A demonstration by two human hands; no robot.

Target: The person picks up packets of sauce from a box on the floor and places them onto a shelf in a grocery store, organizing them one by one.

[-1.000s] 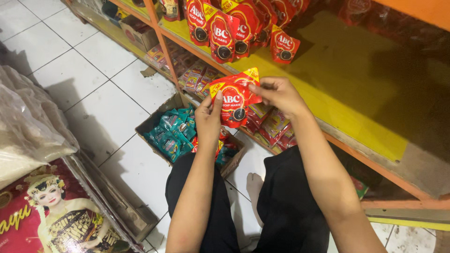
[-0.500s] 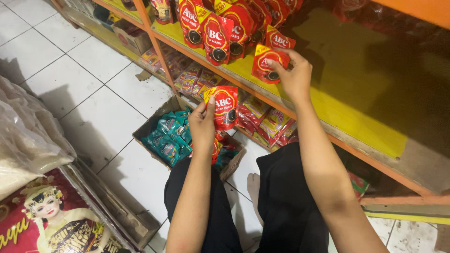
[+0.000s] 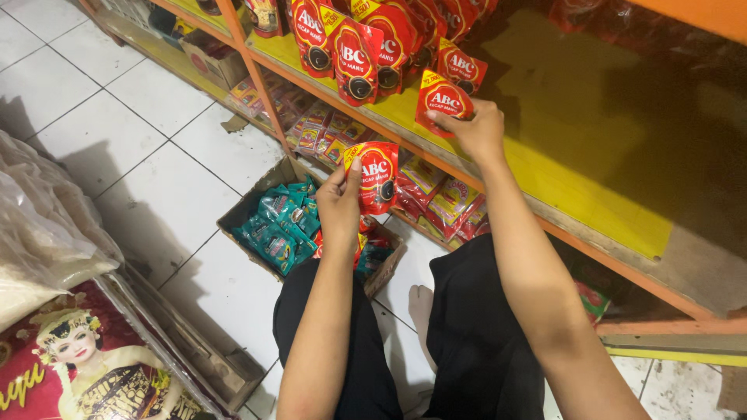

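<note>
Your left hand (image 3: pixel 340 204) covers part of the red glossy sauce pouch (image 3: pixel 377 176); open brown cardboard box (image 3: pixel 264 204) partly behind your forearm.

The sauce pouch (image 3: pixel 377 176) in the left hand (image 3: pixel 340 204) is showing red with a yellow corner and a dark round mark. The pouch (image 3: pixel 443 99) under the right hand (image 3: pixel 476 130) is showing the same red and yellow. The shelf (image 3: pixel 576 163) is showing yellow with an orange edge. The packets (image 3: pixel 276 227) in the cardboard box (image 3: pixel 253 204) are showing teal. The floor tiles (image 3: pixel 156 155) are showing white.
</note>
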